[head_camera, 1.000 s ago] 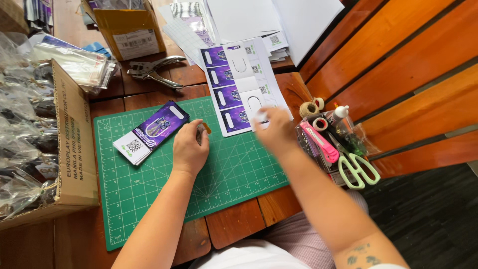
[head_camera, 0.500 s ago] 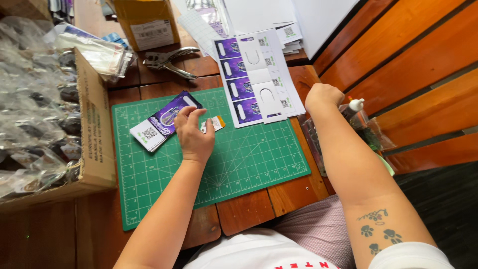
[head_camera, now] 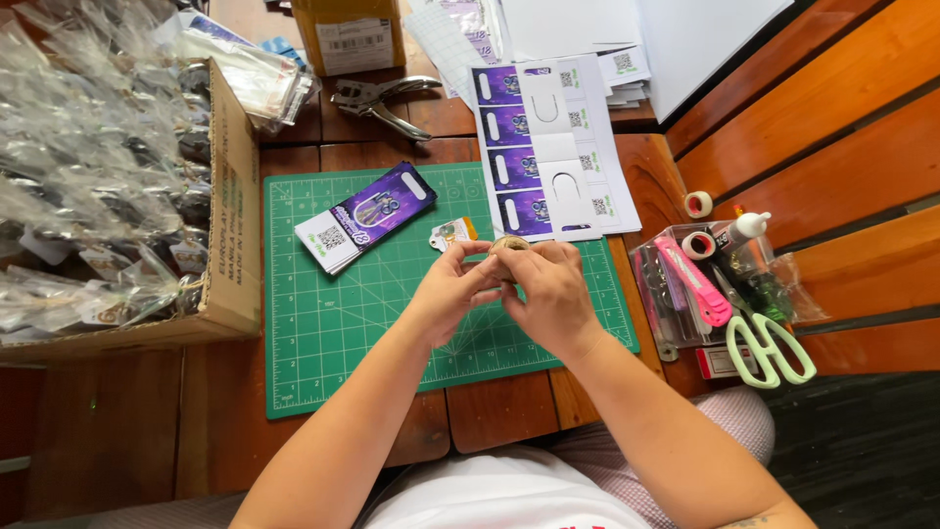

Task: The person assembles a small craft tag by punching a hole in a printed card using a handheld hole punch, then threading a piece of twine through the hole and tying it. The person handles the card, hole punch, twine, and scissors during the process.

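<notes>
Head view: left hand (head_camera: 452, 291), right hand (head_camera: 548, 294) pinch tape roll (head_camera: 508, 245) over green mat (head_camera: 323, 333)

Cards (head_camera: 364, 215) on mat (head_camera: 323, 333), left of hands (head_camera: 509, 284)

A single camera sits on the person's head and looks almost straight down at the wooden bench (head_camera: 323, 137), close enough that the forearms rise from the near edge of the picture. The green gridded cutting mat (head_camera: 333, 323) fills the middle. The left side takes in a cardboard box of clear plastic bags (head_camera: 117, 186); the right side reaches orange wooden slats (head_camera: 832, 127). No second view overlaps it.
</notes>
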